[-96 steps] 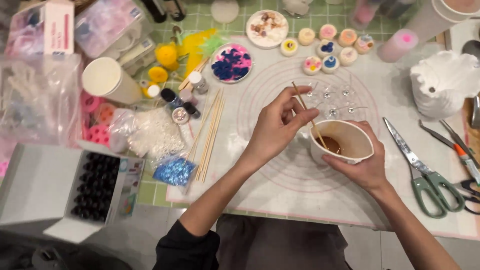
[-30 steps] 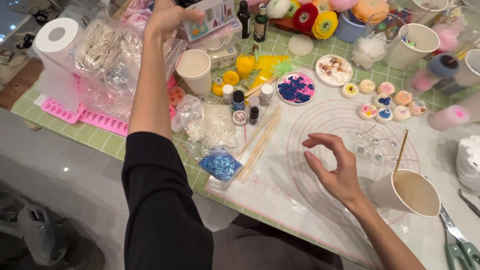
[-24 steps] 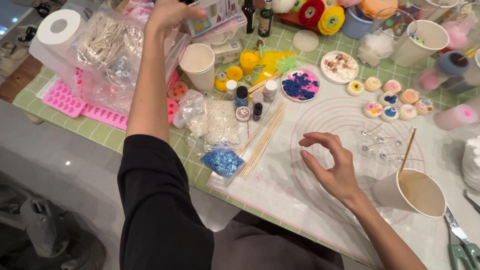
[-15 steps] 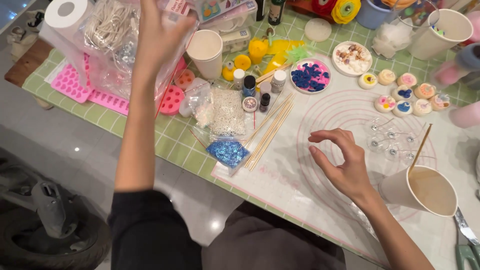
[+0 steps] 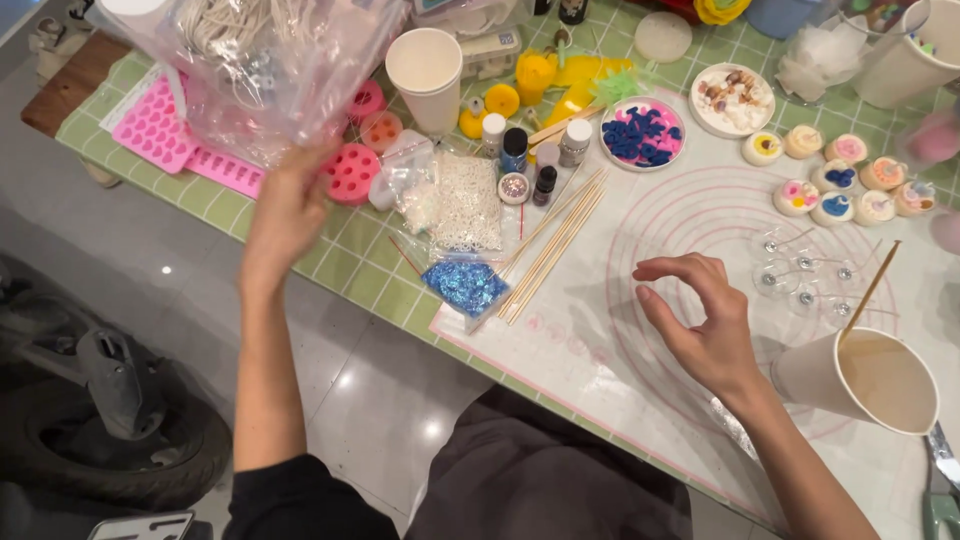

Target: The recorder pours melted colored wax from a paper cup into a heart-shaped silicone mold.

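Left hand (image 5: 285,215), upper left of frame, grasps the lower edge of a clear plastic bag (image 5: 265,60) of pale cords, held above the pink moulds (image 5: 165,135) on the desk (image 5: 360,270). Right hand (image 5: 705,325), centre right, hovers released with fingers curled over the white mat (image 5: 600,340), just beside the paper cup (image 5: 865,380) holding a stick (image 5: 868,293)

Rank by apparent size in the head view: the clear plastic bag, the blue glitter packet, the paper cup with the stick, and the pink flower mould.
1. clear plastic bag, in the left hand, also nearest the camera
2. paper cup with the stick
3. blue glitter packet
4. pink flower mould, close to the packet, so unsure
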